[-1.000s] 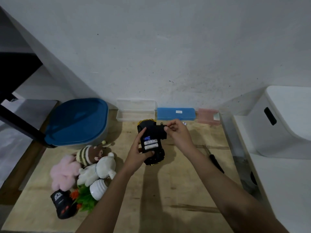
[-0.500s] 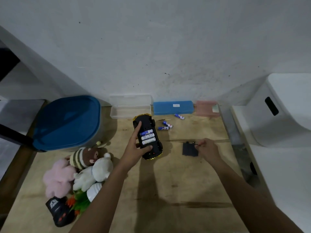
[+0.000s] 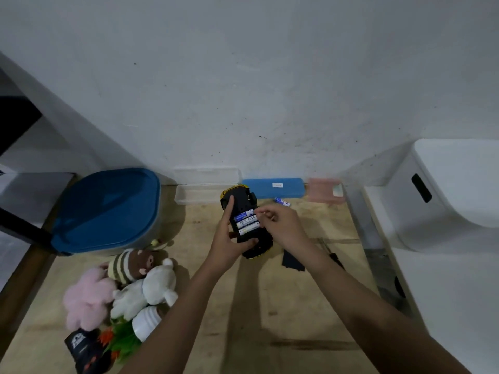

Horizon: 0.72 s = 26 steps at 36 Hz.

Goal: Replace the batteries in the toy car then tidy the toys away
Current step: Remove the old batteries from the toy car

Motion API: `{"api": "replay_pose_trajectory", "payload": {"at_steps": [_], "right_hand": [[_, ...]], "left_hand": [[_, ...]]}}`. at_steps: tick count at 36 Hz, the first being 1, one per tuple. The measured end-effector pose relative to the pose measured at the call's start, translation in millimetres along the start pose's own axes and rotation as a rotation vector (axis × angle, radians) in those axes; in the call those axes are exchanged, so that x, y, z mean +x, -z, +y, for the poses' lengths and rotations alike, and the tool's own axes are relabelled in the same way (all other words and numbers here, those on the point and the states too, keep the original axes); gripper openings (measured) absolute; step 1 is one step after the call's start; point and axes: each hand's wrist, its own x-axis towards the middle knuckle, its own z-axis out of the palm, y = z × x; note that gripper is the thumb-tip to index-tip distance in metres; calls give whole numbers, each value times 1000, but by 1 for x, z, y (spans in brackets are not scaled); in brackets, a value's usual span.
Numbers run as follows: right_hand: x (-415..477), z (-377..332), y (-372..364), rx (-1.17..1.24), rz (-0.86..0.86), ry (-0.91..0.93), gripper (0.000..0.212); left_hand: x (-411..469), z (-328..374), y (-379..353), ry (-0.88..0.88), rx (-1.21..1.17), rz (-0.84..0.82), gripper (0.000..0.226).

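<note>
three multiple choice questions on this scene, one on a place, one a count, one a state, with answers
1. Where does the black battery cover lie?
A) flat on the table, right of the toy car
B) fitted on the toy car
C) out of view

2. How many batteries sit in the toy car's compartment?
A) one
B) three
C) five

3. How is the toy car placed?
A) standing on its wheels
B) lying on its side
C) underside up, gripped by the left hand

Answers:
1 A, the battery cover lies on the wood beside the toy car.
2 B, three batteries show side by side.
3 C, the open compartment faces up.
</note>
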Motion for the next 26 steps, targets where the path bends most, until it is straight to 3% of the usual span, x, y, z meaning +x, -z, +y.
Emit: {"api": "replay_pose_trajectory", "payload": {"at_steps": [16,26], "right_hand": [[-6,-5,-3,101,265,-33,15],[-9,-4,1,109,316,-53,13]], "left_hand": [[-2,3,-22,-92,81,92,105],[-4,2,-28,-121,110,95,104]]}}
